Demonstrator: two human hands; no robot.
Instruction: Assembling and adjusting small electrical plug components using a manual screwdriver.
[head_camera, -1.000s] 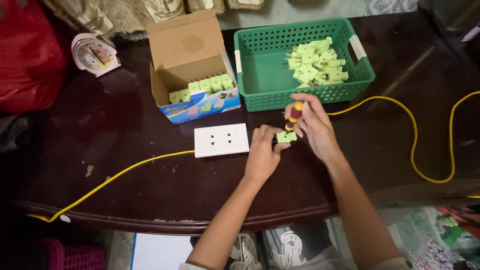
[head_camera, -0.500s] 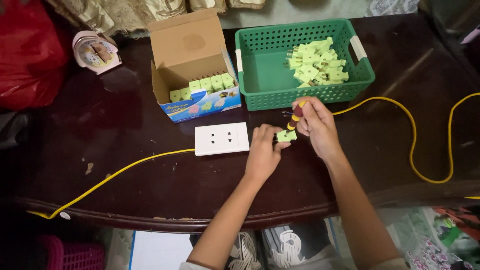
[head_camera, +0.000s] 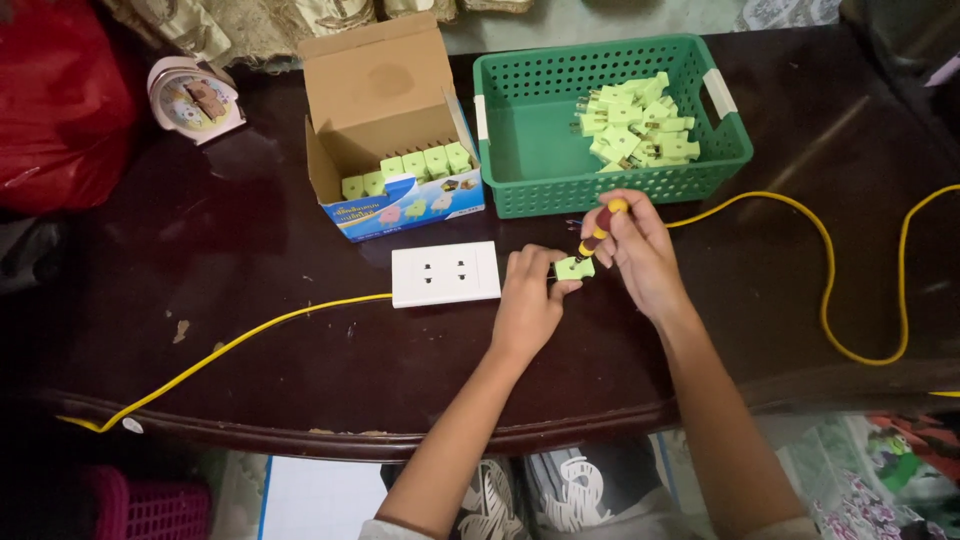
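My left hand (head_camera: 527, 300) pinches a small light-green plug (head_camera: 574, 267) against the dark wooden table (head_camera: 240, 370). My right hand (head_camera: 640, 250) grips a screwdriver (head_camera: 598, 228) with a red and yellow handle, its tip down on the plug. A yellow cable (head_camera: 820, 270) runs from the plug off to the right. A white double wall socket (head_camera: 445, 273) lies just left of my left hand, with another yellow cable (head_camera: 220, 350) leading from it to the left table edge.
A green plastic basket (head_camera: 520, 150) behind my hands holds several light-green plugs (head_camera: 635, 125). An open cardboard box (head_camera: 385, 100) to its left holds a row of the same plugs. A small pink clock (head_camera: 195, 98) and a red bag (head_camera: 60, 100) sit at far left.
The screwdriver handle has shifted slightly in my right hand. Both hands and the plug stay at the same spot.
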